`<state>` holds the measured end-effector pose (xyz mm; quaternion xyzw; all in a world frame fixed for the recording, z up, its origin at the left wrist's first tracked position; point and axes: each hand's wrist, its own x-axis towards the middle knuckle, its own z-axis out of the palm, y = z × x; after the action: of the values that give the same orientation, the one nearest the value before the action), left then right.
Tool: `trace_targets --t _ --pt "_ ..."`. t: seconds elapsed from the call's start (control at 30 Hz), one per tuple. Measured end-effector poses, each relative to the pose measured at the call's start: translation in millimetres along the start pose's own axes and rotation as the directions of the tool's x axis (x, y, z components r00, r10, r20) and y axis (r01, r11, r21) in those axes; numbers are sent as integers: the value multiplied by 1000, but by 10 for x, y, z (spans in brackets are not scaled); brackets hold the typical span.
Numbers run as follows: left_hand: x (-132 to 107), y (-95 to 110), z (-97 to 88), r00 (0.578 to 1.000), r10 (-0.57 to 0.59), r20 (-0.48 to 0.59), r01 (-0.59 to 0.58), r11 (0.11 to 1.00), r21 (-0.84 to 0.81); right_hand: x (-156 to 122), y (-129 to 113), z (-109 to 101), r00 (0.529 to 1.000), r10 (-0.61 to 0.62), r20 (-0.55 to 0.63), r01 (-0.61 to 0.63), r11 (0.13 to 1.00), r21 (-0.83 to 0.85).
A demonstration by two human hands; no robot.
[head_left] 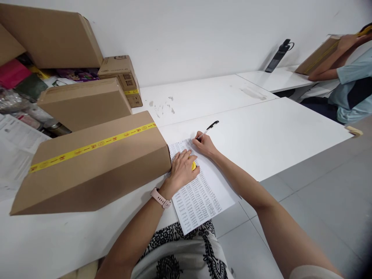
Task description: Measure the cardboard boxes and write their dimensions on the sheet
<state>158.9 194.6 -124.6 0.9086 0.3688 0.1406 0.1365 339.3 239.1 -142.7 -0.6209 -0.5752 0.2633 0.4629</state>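
Note:
A printed sheet (200, 193) full of small rows of text lies on the white table (261, 135), its near end hanging over the table edge. My right hand (205, 145) is closed around a black and white pen (209, 128) with the tip on the top of the sheet. My left hand (182, 168) rests on the sheet with fingers stretched out, covering a small yellow object (193, 166) that I cannot identify. It sits just right of a large cardboard box (93, 164) sealed with yellow tape. A pink watch is on my left wrist.
More cardboard boxes (84, 102) and packaged goods are piled at the back left. Papers (17, 143) lie at the far left. Another person (348, 85) sits at the far right with a box (318, 58). A black bottle (279, 56) leans on the wall.

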Motion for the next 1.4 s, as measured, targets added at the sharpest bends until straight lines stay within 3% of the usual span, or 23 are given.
trace_targets --t 1.4 --pt "-6 -7 20 1000 8 0 -8 999 33 17 44 -1 999 0 -49 -1 1000 -20"
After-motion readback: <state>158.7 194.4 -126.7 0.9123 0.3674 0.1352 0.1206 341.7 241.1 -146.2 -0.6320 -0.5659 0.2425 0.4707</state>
